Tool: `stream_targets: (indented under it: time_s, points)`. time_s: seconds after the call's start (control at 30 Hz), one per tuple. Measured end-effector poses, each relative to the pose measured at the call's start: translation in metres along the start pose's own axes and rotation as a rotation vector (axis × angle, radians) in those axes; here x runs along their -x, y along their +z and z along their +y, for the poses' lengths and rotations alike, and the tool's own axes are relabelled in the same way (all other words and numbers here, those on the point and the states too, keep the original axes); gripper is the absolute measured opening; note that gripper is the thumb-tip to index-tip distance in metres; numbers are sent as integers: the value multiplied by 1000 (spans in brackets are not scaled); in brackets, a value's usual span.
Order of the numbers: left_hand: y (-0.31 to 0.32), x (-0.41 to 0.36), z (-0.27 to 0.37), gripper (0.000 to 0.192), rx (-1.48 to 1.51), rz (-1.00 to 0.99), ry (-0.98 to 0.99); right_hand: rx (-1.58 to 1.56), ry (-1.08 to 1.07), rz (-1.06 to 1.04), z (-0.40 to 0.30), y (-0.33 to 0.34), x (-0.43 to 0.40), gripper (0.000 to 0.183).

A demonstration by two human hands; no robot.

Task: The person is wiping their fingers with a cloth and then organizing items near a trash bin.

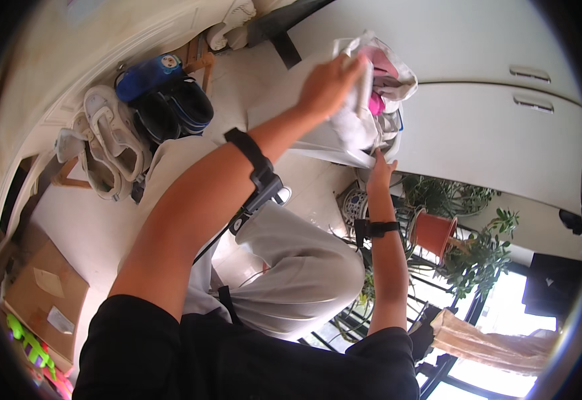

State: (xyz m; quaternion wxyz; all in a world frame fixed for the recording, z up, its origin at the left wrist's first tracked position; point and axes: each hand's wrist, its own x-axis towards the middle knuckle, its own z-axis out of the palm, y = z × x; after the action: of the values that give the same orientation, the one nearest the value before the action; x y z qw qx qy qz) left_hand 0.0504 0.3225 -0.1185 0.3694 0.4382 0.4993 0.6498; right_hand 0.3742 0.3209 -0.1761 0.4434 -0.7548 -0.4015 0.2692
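Note:
A white fabric bundle (356, 122), perhaps a soft bag, lies open against the white cabinet at the upper centre. Pink cloth (378, 62) and a bright pink piece (376, 104) show in its opening. My left hand (332, 82), slightly blurred, grips the bundle's upper left edge. At the lower end, my right hand (381, 175) touches the bundle with its fingertips; whether they pinch it is unclear. Both forearms wear black straps with small devices.
White cabinet doors (470, 125) with metal handles stand at upper right. Potted plants (436, 232) are beside my right forearm. Pale shoes (113, 140) and black-and-blue footwear (176, 112) sit on a rack at left. A cardboard box (46, 295) stands at lower left.

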Motion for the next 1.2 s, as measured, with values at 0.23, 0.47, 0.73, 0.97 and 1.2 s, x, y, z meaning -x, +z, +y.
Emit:
stream_targets:
  time_s: [0.23,0.47,0.73,0.97,1.2]
  points:
    - [-52,-46,-8,55,-793,-288,-55,-189,269,-139,-39,1,44,44]
    - [-21,-52,-50,58,-600,-274,-135,-53,136,-42,-41,8,38,56]
    - [6,-45,-54,64,-829,-275,-134,66,57,-197,-34,-34,-17,44]
    - [24,-41,-44,67,-686,-408,-136,369,-272,-94,-8,-65,-64,48]
    - [16,-51,-55,69,-697,-534,-252,754,-936,-527,-87,-13,90,38]
